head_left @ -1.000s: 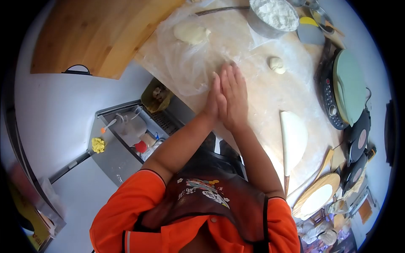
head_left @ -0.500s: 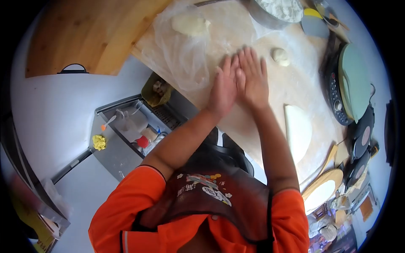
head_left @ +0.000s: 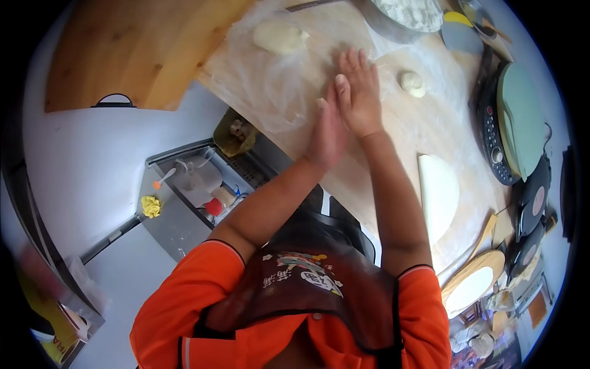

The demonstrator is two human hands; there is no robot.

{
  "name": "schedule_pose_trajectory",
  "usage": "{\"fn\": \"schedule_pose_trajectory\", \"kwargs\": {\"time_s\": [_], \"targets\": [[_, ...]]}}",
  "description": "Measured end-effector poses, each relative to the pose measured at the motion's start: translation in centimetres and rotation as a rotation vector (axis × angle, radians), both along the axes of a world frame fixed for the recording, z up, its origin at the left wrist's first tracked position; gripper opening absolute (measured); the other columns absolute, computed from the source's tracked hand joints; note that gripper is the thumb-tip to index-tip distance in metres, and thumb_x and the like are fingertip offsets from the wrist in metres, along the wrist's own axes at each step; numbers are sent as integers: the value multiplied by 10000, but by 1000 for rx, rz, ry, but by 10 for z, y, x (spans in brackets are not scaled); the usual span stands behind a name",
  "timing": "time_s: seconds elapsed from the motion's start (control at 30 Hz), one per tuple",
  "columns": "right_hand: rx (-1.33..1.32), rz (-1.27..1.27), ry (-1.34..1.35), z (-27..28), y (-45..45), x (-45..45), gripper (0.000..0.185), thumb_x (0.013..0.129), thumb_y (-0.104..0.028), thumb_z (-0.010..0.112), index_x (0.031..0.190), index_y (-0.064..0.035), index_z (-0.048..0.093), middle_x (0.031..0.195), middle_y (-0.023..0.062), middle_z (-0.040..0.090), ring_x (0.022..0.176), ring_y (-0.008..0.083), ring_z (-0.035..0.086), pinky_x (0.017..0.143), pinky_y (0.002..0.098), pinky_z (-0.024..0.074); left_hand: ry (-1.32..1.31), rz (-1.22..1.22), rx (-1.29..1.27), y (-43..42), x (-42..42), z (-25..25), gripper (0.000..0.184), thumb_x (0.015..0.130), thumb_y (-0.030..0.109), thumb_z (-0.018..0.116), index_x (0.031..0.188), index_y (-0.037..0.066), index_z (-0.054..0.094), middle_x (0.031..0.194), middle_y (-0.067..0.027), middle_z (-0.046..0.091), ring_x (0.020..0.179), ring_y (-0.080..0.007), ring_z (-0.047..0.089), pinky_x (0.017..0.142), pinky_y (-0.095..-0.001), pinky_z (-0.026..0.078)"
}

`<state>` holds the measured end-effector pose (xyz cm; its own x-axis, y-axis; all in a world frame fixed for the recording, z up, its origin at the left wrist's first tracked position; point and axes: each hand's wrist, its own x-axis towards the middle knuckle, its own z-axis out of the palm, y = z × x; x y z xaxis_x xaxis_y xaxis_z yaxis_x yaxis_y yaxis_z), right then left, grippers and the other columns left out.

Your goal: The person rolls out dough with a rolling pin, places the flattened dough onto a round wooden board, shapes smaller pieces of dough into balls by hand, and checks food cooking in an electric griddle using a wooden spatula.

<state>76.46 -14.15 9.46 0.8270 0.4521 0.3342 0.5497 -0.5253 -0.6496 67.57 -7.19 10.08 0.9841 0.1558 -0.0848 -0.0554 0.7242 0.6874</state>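
Observation:
My left hand (head_left: 329,136) and my right hand (head_left: 361,95) are pressed palm to palm above the floured wooden work surface (head_left: 393,166). Their fingers are stretched out, the right ones reaching farther forward. Whether anything lies between the palms is hidden. Just right of my right hand sits a small dough ball (head_left: 412,84). A white sheet of dough with a half-round outline (head_left: 440,197) lies beyond my right forearm. To the left, a larger dough lump (head_left: 278,37) rests by clear plastic film (head_left: 276,104).
A metal bowl (head_left: 372,13) of flour stands at the back, beside a grey scraper (head_left: 462,38). An electric griddle (head_left: 522,123) lines the right edge, near a round wooden board (head_left: 452,290). An open drawer (head_left: 184,212) lies at lower left, with a bin (head_left: 227,144) behind it.
My hands have slid against each other: the right has moved forward and slightly left, the left a little back. The dough pieces have stayed in place.

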Motion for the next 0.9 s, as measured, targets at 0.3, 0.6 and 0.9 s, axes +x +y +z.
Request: {"fn": "schedule_pose_trajectory", "kwargs": {"time_s": [0.3,0.6,0.9], "targets": [[-303,-155,9,3,-32,-40,548,1071,-331,395,1527,-33,457,1632,183,374,1552,360,256,1264,532,125,50,27,-134,-4,-4,0,827,1090,602,248,1653,46,5,1730,-133,119,1588,-279,152,1286,-405,133],[-178,87,-18,7,-55,-68,546,797,-148,789,1298,-37,599,1362,167,572,1325,360,510,1124,539,378,-378,211,1640,103,-13,83,565,952,131,664,1470,-19,497,1511,-216,522,1409,-353,500,1160,-425,400],[-66,-2,237,63,23,-42,579,895,-376,741,1331,-42,558,1195,186,633,984,406,657,846,518,515,610,226,1929,240,88,46,441,862,304,719,1214,47,647,1202,-197,665,1120,-389,635,949,-467,510]]}}
